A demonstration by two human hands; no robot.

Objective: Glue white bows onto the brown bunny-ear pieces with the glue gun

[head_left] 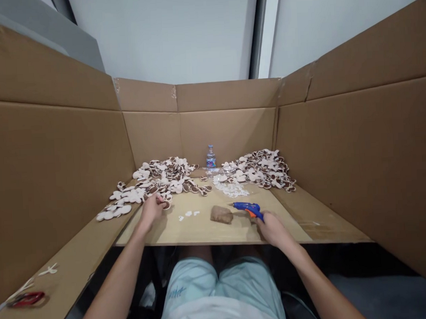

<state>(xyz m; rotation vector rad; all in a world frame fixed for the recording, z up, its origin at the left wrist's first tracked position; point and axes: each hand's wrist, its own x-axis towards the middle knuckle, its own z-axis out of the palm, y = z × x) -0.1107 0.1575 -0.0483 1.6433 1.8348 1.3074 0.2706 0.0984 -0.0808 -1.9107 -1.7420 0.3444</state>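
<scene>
My right hand (271, 227) is closed round the handle of a blue glue gun (246, 206) with an orange trigger. Its nozzle points left, above a brown block-like pad (221, 214) on the board. At the front of the left pile, my left hand (153, 210) pinches a small brown-and-white flat cutout (166, 205). Between the hands lie a few small white pieces (189, 213). Similar brown-and-white cutouts form a left pile (164, 173) and a right pile (262, 166). Many small white pieces (231, 188) are spread by the right pile.
Tall cardboard walls (229, 126) enclose the board (195, 233) on the left, back and right. A water bottle (210, 157) stands upright at the back between the piles. Red-handled scissors or pliers (27, 299) and a white cord lie at the lower left.
</scene>
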